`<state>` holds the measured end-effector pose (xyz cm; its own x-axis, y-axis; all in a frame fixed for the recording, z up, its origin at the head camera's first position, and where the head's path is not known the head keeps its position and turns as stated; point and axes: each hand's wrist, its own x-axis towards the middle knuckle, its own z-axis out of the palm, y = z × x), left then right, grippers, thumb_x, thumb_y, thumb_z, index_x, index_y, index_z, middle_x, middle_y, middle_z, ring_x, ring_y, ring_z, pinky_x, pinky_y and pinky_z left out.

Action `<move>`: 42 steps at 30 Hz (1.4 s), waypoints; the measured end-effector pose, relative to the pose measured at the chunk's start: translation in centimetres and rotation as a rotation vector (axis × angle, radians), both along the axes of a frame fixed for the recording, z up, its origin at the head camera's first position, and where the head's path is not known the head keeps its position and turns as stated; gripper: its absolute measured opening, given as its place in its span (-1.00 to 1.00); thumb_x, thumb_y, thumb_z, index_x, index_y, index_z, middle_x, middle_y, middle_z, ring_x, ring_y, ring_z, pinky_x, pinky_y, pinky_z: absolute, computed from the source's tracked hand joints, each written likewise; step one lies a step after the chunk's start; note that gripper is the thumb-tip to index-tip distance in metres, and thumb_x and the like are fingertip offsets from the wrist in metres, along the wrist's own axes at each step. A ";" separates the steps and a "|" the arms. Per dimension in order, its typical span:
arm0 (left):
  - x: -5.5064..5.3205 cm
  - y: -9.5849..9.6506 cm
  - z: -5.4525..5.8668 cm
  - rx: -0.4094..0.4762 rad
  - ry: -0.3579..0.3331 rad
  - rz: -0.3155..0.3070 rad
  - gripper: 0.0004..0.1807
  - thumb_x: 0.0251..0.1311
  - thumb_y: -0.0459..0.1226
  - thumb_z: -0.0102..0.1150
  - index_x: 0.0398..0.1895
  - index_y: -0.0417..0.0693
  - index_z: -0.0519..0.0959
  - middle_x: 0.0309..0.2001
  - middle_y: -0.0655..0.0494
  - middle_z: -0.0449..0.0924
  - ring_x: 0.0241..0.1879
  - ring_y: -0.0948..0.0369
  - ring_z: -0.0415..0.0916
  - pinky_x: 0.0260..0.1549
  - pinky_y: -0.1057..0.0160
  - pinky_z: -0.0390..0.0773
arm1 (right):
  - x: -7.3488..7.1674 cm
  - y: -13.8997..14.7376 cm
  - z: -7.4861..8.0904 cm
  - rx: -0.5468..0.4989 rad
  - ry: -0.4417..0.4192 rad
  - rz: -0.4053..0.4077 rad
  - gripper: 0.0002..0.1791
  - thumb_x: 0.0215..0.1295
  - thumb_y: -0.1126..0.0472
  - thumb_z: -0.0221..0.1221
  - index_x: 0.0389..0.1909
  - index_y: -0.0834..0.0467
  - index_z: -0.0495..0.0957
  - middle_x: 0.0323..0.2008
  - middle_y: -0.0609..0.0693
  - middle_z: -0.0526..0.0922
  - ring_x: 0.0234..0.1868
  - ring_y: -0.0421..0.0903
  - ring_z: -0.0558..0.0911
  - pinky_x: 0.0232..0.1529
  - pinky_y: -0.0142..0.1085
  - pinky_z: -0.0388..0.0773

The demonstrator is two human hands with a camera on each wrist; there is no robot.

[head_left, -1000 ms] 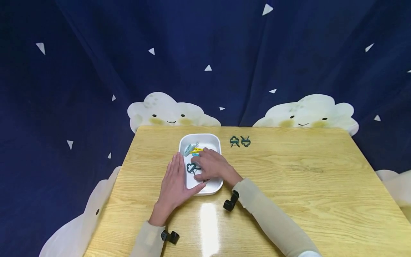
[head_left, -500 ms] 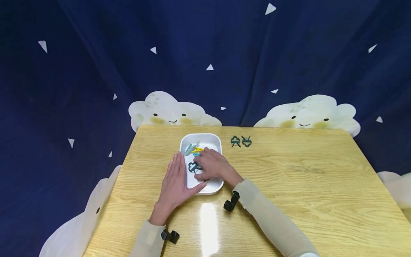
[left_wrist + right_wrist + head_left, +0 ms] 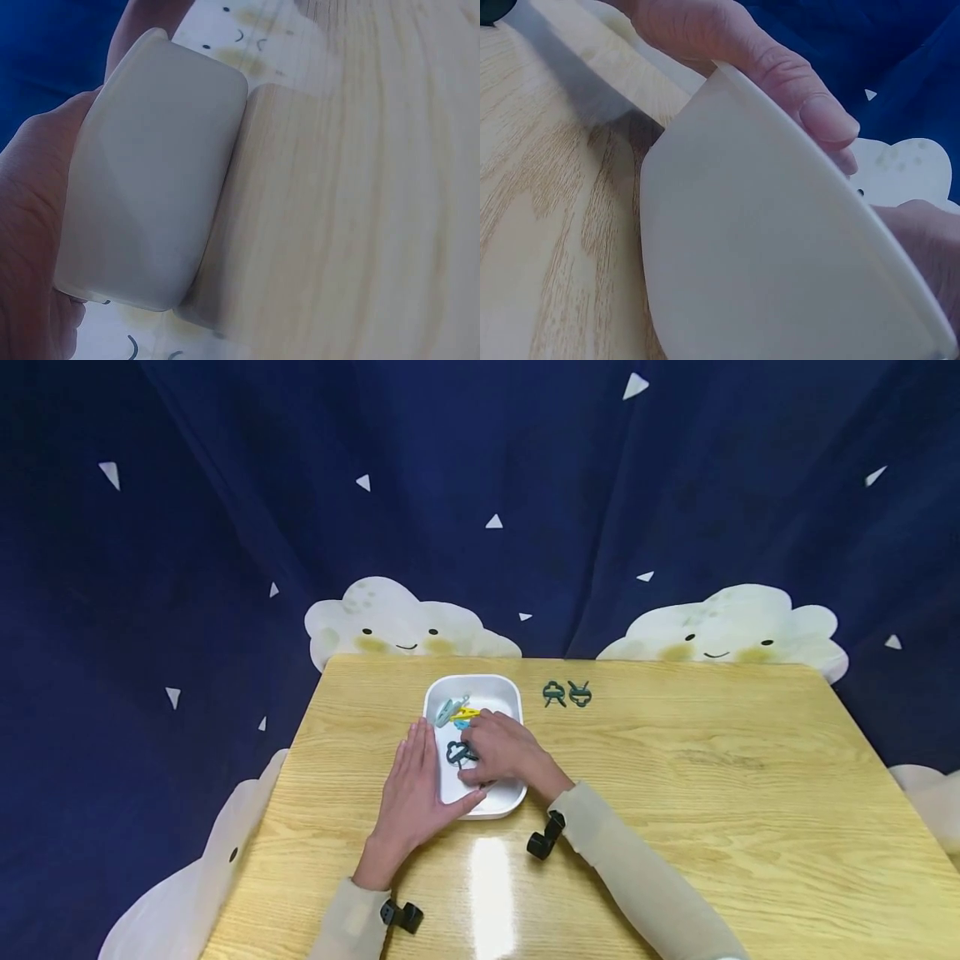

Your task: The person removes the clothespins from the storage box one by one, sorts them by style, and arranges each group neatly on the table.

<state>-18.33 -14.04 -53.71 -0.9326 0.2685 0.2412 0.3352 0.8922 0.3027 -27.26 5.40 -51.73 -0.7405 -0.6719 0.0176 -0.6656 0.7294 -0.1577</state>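
A white tray [image 3: 513,797] stands on the table with small clips inside. My left hand [image 3: 412,797] lies along its left side, fingers straight, thumb stretched over the near rim. My right hand [image 3: 498,747] reaches into the tray with fingers bent around the legs of a dark green cloud-shaped clip [image 3: 456,752]; the fingers partly hide it. Pale blue clips [image 3: 448,712] and a yellow clip [image 3: 467,714] lie toward the back of the tray. In the right wrist view, the right thumb [image 3: 829,116] is over the tray's rim, and the wall hides the inside.
Two more dark green clips [image 3: 567,694] lie side by side on the wooden table [image 3: 675,777], right of the tray near the back edge. A dark blue curtain [image 3: 450,460] with clouds hangs behind the table. Both wrists carry small black cameras [image 3: 545,835].
The dark green clip in the tray has shifted slightly right together with the right fingers. My left hand keeps its place at the tray. The whole head view has drifted a little.
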 end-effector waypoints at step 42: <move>0.0 0.1 0.1 0.042 -0.001 -0.001 0.47 0.06 0.61 0.02 0.67 -0.34 -0.14 0.68 -0.26 -0.16 0.68 -0.05 -0.25 0.62 -0.01 -0.08 | -0.4 2.8 1.2 -0.304 0.101 -0.243 -0.26 0.05 -0.28 0.36 0.11 0.16 0.61 -0.02 0.01 0.71 0.00 -0.01 0.54 0.10 -0.06 0.49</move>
